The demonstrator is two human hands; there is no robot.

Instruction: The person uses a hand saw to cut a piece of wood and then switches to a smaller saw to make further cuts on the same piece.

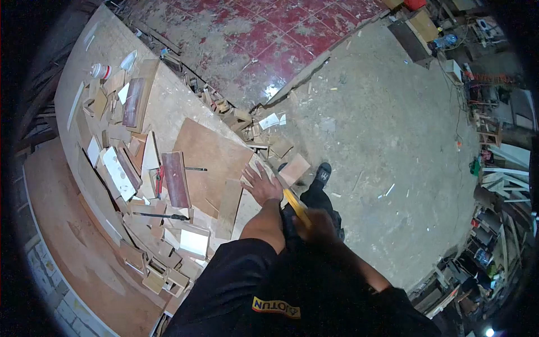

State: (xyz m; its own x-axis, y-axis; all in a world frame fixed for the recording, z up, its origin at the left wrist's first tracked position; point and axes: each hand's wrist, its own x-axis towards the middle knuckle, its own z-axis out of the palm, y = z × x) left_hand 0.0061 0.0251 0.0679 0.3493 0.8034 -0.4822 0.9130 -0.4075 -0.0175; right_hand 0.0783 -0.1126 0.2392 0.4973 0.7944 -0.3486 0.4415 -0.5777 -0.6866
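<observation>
My left hand (pixel 262 184) lies flat with fingers spread, pressing on a pale board (pixel 247 210) at the right edge of the workbench. My right hand (pixel 315 226) is closed round the near end of a long, narrow yellow tool (pixel 296 206); its exact kind is not clear from here. The tool's far end reaches the bench edge just beside my left hand. Past that edge sticks out a light brown piece of wood (pixel 295 168). Left of my left hand, a large thin brown sheet (pixel 210 151) rests on the bench.
Wood offcuts cover the workbench (pixel 174 95), among them a dark reddish board (pixel 177 180), a black clamp-like bar (pixel 157 215), a red-handled tool (pixel 159 181) and a red-and-white can (pixel 101 71). More scraps lie along the bench foot. My shoe (pixel 323 173) stands on the concrete floor (pixel 393 140).
</observation>
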